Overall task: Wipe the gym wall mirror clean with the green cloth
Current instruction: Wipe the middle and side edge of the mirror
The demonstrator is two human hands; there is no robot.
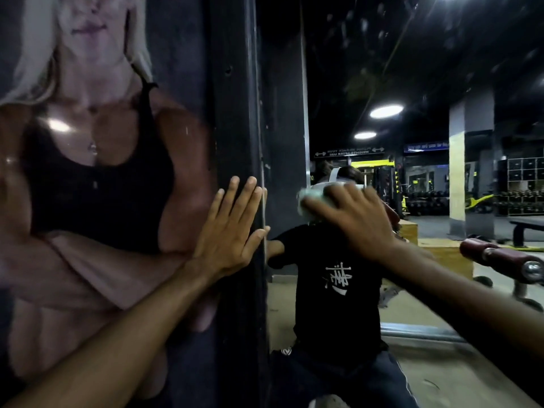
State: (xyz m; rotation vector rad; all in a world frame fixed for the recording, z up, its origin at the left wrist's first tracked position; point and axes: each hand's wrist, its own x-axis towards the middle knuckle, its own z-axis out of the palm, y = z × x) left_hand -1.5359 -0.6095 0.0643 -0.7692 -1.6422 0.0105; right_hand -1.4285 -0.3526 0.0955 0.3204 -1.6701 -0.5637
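Observation:
The wall mirror (412,83) fills the right half of the view and carries smears and handprints near its top. My right hand (353,219) presses the pale green cloth (307,201) flat against the glass with spread fingers; only the cloth's left edge shows beyond them. My left hand (232,231) lies open and flat, fingers up, against the dark frame (235,113) at the mirror's left edge. My own reflection in a black T-shirt sits in the glass behind the right hand.
A large wall poster (97,172) of a person in a black top covers the wall left of the frame. The mirror reflects gym floor, a wooden box (441,254), padded rollers (500,260), dumbbell racks and ceiling lights.

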